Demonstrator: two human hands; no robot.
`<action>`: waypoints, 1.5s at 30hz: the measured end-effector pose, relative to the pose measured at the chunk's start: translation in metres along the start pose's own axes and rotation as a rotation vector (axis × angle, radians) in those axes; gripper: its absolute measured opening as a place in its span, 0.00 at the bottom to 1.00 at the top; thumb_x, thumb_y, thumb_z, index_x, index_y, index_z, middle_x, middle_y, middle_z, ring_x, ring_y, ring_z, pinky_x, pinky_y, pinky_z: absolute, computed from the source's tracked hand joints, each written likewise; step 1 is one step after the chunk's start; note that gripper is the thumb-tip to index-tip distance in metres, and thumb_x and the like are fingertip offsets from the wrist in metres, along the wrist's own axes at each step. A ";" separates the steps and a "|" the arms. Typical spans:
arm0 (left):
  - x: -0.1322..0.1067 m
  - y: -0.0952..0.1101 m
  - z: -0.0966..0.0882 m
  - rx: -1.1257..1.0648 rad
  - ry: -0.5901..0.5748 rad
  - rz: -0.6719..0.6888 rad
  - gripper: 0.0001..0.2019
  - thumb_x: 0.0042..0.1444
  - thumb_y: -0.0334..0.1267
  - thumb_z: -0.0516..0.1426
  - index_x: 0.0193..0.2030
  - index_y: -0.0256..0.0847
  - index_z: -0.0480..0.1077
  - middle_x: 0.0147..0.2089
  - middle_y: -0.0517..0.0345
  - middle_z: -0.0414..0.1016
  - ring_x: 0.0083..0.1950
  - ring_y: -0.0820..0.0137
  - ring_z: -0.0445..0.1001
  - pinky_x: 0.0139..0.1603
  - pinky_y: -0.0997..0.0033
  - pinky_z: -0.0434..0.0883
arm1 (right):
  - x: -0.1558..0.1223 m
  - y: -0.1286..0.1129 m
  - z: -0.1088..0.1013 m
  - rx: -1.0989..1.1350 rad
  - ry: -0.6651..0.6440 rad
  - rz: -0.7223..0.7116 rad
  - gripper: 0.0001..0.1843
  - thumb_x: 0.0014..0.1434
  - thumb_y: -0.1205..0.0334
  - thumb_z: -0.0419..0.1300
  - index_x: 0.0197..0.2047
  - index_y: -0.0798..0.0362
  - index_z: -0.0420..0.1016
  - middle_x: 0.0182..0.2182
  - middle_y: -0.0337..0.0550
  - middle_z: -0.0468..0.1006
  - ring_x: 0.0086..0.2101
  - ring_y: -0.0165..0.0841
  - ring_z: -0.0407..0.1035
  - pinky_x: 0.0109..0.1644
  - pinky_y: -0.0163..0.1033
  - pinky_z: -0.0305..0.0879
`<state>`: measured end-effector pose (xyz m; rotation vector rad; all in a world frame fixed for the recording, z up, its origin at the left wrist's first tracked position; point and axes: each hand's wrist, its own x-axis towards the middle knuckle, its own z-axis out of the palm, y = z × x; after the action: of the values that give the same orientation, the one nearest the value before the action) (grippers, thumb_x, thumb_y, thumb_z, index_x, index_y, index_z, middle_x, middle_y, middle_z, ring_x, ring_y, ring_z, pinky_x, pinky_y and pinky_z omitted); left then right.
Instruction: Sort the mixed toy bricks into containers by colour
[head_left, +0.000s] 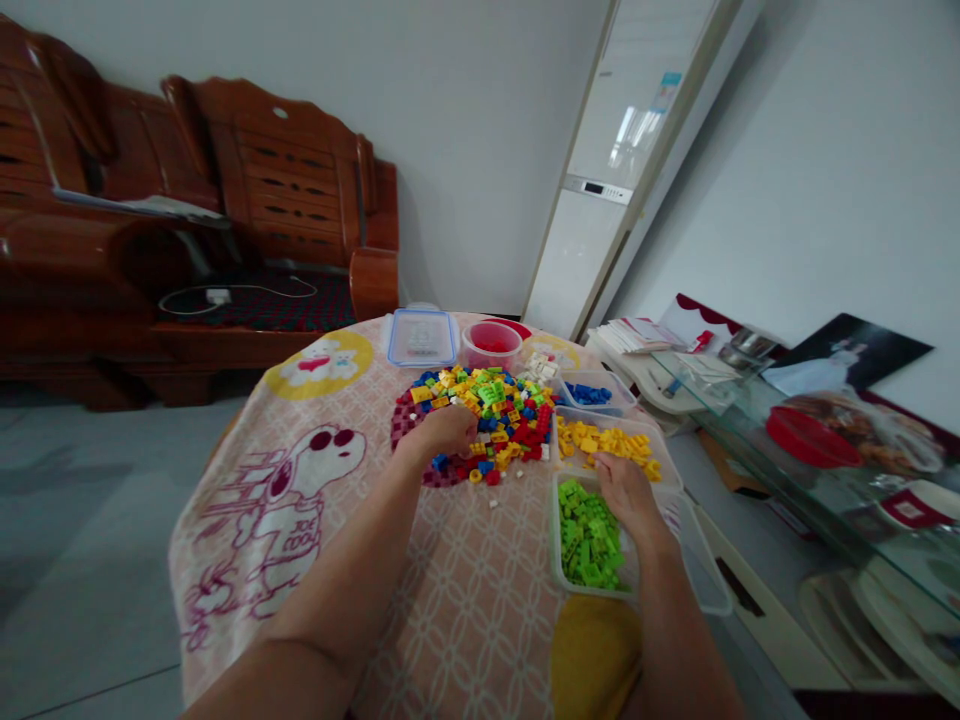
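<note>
A heap of mixed toy building bricks (491, 395) in yellow, green, red, blue and white lies on the round table. My left hand (450, 430) is at the heap's near left side, its fingers curled down; whatever is in them is hidden. Between the yellow bricks (600, 440) in one clear box and the green bricks (589, 535) in a nearer box is my right hand (628, 492). Its fingers are bent together by the yellow bricks, and I cannot make out what they hold.
Behind the heap are a blue-edged lid (422, 337), a round tub (492, 340) with red pieces and some white bricks (540, 367). Blue bricks (587, 394) sit in a small box. A glass shelf (739, 440) with household items stands to the right.
</note>
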<state>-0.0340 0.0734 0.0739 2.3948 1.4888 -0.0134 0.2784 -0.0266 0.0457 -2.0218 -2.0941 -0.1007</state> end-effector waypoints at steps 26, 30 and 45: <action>0.020 0.097 0.048 -1.079 0.286 0.170 0.13 0.54 0.35 0.58 0.44 0.34 0.77 0.31 0.56 0.80 0.31 0.72 0.77 0.34 0.75 0.73 | 0.001 -0.004 -0.004 0.020 -0.025 0.027 0.20 0.67 0.67 0.46 0.47 0.55 0.80 0.41 0.51 0.83 0.46 0.38 0.75 0.51 0.37 0.64; 0.020 0.111 0.058 -1.031 0.307 0.256 0.18 0.52 0.33 0.60 0.52 0.36 0.75 0.46 0.51 0.81 0.41 0.69 0.79 0.44 0.71 0.75 | 0.001 -0.003 -0.004 0.025 -0.023 0.028 0.20 0.67 0.66 0.46 0.46 0.54 0.80 0.40 0.50 0.83 0.44 0.37 0.75 0.50 0.36 0.64; 0.018 0.027 0.018 -0.420 0.511 0.049 0.12 0.50 0.31 0.57 0.39 0.38 0.80 0.36 0.56 0.81 0.38 0.67 0.76 0.43 0.71 0.70 | 0.000 -0.004 -0.004 -0.010 -0.022 0.026 0.20 0.67 0.65 0.46 0.45 0.54 0.80 0.37 0.49 0.83 0.43 0.36 0.75 0.50 0.36 0.64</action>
<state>0.0009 0.0734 0.0609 2.1692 1.4403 0.8893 0.2749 -0.0277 0.0497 -2.0645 -2.0835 -0.0844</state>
